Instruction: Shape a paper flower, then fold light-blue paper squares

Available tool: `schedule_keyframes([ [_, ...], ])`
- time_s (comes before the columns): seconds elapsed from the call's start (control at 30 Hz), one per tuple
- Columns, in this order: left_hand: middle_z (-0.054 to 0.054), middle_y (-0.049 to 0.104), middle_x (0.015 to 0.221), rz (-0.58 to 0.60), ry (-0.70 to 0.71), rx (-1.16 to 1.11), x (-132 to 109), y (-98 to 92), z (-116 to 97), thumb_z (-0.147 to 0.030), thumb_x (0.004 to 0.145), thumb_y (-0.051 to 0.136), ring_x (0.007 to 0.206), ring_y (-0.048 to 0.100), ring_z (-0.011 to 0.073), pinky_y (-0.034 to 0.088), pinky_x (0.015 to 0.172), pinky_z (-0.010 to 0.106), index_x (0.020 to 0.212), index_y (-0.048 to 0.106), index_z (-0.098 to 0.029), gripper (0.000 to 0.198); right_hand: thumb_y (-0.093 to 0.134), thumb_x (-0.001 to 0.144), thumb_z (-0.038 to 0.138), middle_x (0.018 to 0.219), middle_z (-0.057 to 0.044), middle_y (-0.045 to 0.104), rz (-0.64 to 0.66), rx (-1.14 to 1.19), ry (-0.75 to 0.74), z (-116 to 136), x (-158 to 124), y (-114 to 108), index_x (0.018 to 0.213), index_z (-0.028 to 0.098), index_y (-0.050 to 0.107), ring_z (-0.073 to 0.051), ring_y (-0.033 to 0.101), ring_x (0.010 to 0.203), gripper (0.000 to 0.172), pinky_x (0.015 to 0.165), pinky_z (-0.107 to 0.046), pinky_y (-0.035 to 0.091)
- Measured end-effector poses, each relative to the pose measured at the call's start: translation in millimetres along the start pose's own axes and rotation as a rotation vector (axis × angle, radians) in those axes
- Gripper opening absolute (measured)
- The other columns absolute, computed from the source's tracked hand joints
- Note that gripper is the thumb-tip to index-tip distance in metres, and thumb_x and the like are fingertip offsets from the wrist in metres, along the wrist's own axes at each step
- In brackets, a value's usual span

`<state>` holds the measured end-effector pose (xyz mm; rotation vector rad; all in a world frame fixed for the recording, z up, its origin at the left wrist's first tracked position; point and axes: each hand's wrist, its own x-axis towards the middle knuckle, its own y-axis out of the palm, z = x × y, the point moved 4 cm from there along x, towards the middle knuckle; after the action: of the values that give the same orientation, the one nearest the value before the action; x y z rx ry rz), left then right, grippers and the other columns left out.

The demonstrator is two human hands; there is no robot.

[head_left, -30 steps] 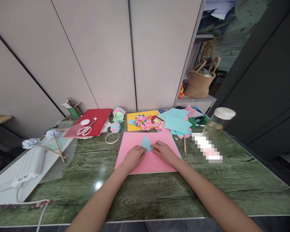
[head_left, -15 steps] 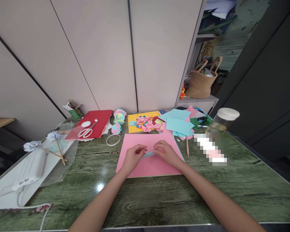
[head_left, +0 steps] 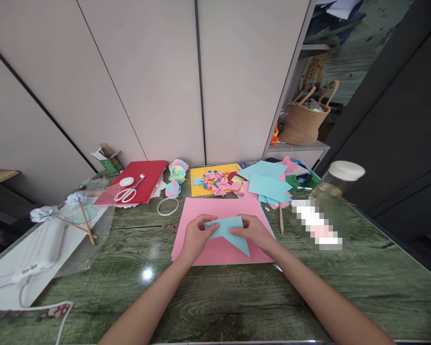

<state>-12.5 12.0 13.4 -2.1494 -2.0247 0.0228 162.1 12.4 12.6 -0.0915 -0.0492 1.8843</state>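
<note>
A folded piece of light-blue paper (head_left: 224,227) is held between my two hands, with one pointed flap hanging down toward the lower right. My left hand (head_left: 197,235) pinches its left end, thumb in front and fingers behind. At the other end, my right hand (head_left: 253,233) grips it the same way, fingertips partly hidden behind the paper. Both hands are over a stack of pink paper sheets (head_left: 201,256) lying on the green table.
Beyond the stack, small folded pieces lie on a yellow sheet (head_left: 197,189). Light-blue sheets (head_left: 269,187) and a wooden stick (head_left: 281,220) are to the right, near a lidded jar (head_left: 330,184). Leftward are a tape ring (head_left: 168,213), paper balls (head_left: 177,171), scissors (head_left: 129,191) and a red folder (head_left: 147,172).
The light-blue paper, seen before as a thin strip between my fingertips, is now turned broad side toward me with a flap hanging down. My hands have moved slightly apart; the view has shifted a little.
</note>
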Motion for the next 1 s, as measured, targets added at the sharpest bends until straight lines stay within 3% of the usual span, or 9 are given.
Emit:
schedule_keyframes([
  [0.1, 0.002, 0.063, 0.079, 0.013, -0.058, -0.097, 1, 1.8, 6, -0.034, 0.063, 0.068, 0.063, 0.053, 0.0110, 0.040, 0.053, 0.020, 0.085, 0.064, -0.016, 0.028, 0.068, 0.061, 0.041, 0.058, 0.004, 0.049, -0.034, -0.078, -0.014, -3, 0, -1, 0.063, 0.017, 0.048, -0.010, 0.044, 0.053, 0.031, 0.047, -0.021, 0.032],
  [0.3, 0.001, 0.063, 0.071, 0.035, -0.133, -0.163, 3, 2.2, 16, -0.036, 0.060, 0.070, 0.059, 0.053, 0.0106, 0.039, 0.052, 0.020, 0.082, 0.065, -0.016, 0.030, 0.066, 0.064, 0.041, 0.059, 0.004, 0.049, -0.011, -0.114, -0.041, -4, 2, -3, 0.066, 0.017, 0.051, -0.010, 0.044, 0.054, 0.028, 0.048, -0.021, 0.032],
  [0.5, 0.001, 0.063, 0.071, 0.012, -0.133, -0.196, 5, 0.6, 18, -0.036, 0.058, 0.072, 0.059, 0.053, 0.0109, 0.039, 0.054, 0.021, 0.084, 0.066, -0.016, 0.033, 0.052, 0.076, 0.047, 0.075, -0.002, 0.059, -0.084, 0.095, -0.023, -1, 5, -13, 0.078, 0.017, 0.062, -0.014, 0.054, 0.072, 0.032, 0.068, -0.027, 0.043],
  [0.73, -0.002, 0.059, 0.063, 0.027, -0.177, -0.272, 7, -0.6, 19, -0.035, 0.058, 0.072, 0.053, 0.049, 0.0075, 0.035, 0.050, 0.019, 0.087, 0.064, -0.016, 0.035, 0.063, 0.070, 0.040, 0.073, -0.003, 0.060, 0.113, 0.369, 0.107, -3, 5, -15, 0.072, 0.016, 0.061, -0.013, 0.056, 0.069, 0.024, 0.071, -0.028, 0.045],
  [1.0, -0.002, 0.057, 0.061, 0.013, -0.192, -0.252, 8, -0.2, 23, -0.037, 0.056, 0.073, 0.052, 0.047, 0.0080, 0.033, 0.049, 0.019, 0.085, 0.065, -0.016, 0.037, 0.061, 0.072, 0.043, 0.081, -0.005, 0.063, 0.109, 0.391, 0.119, 0, 3, -12, 0.083, 0.017, 0.062, -0.014, 0.058, 0.072, 0.028, 0.069, -0.027, 0.045],
])
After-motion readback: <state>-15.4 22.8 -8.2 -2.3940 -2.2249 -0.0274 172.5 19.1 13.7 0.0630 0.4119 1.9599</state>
